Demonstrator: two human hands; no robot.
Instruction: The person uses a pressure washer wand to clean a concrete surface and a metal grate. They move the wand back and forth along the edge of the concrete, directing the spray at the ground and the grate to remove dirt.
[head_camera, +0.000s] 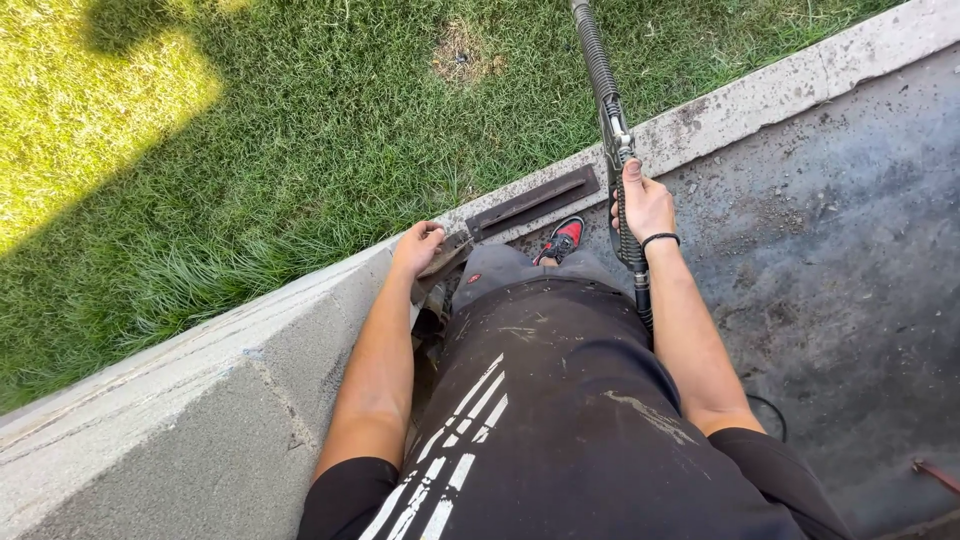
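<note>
My right hand (645, 203) grips the handle of a long black spray lance (605, 90), which runs from my hip up past the concrete curb and out over the grass. A black band sits on that wrist. My left hand (417, 246) rests on the end of a dark flat metal bar (533, 203) lying along the top of the concrete curb (760, 95), fingers curled over its near end. My red and black shoe (563, 240) stands just below the bar.
Green lawn (250, 150) fills the upper left, partly sunlit. A concrete block wall (180, 420) runs diagonally beneath me. Dark, dirt-flecked ground (850, 250) lies to the right, with a black hose loop (770, 415) by my right elbow.
</note>
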